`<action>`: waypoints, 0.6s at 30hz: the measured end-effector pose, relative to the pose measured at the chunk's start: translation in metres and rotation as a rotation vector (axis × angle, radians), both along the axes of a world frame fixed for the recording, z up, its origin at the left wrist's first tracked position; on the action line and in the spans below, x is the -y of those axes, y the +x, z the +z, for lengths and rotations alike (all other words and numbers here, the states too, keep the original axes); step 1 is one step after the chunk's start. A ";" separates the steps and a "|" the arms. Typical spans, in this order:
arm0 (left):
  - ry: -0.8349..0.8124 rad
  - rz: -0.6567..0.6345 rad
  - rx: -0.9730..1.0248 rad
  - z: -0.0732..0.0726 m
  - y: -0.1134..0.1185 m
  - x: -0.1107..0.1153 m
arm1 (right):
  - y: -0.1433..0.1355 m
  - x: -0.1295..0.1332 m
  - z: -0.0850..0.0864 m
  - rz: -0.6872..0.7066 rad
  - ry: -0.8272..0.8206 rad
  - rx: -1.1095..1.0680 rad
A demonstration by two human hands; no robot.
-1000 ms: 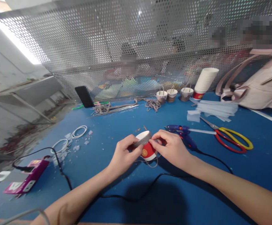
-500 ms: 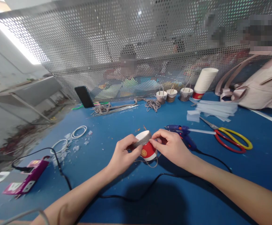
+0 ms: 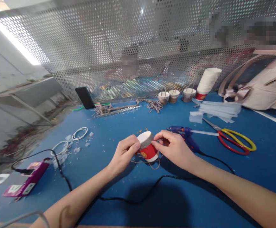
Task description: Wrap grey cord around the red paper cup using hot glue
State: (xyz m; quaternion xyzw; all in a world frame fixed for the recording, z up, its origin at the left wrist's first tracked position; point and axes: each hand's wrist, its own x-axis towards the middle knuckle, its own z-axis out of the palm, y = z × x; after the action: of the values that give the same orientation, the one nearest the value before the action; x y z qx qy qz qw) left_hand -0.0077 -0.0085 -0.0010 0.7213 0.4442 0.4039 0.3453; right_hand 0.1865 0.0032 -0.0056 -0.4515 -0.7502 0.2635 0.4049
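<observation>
Changed over the last second: left thumb drawn back off the cup's front to its left edge. Red paper cup (image 3: 151,153) looks turned a little leftward, its gold emblem nearer the left hand. More of the grey cord band (image 3: 146,141) under the rim shows now. Judged: cup being rotated by small steps as cord goes round; red wall below the band not yet covered.

Left hand (image 3: 124,154): curled, thumb and fingers closed on the cup's left side. Right hand (image 3: 174,149): much as before, thumb and forefinger pinched at the band's right edge, apparently on the cord; exact hold too small to tell.

Cup between the hands, tilted, rim up and leftward. Loose cord (image 3: 156,168) loops below it. Glue gun (image 3: 187,131) just beyond the right hand, scissors (image 3: 219,129) farther right. Three handled cups (image 3: 174,97) beyond the hands, at the back of the bench (image 3: 114,126).
</observation>
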 end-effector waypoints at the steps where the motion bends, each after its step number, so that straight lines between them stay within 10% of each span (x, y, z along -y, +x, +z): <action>1: 0.002 -0.009 -0.009 0.000 0.000 0.000 | 0.000 0.000 0.000 0.004 0.003 0.001; 18: 0.160 -0.273 -0.183 0.000 -0.011 -0.016 | 0.012 -0.002 0.005 0.182 0.186 0.259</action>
State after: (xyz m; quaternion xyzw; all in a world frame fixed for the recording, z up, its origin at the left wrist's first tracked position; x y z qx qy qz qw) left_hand -0.0182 0.0072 -0.0009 0.8338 0.3382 0.3202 0.2965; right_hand 0.1981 0.0053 -0.0009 -0.3725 -0.8549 0.1683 0.3194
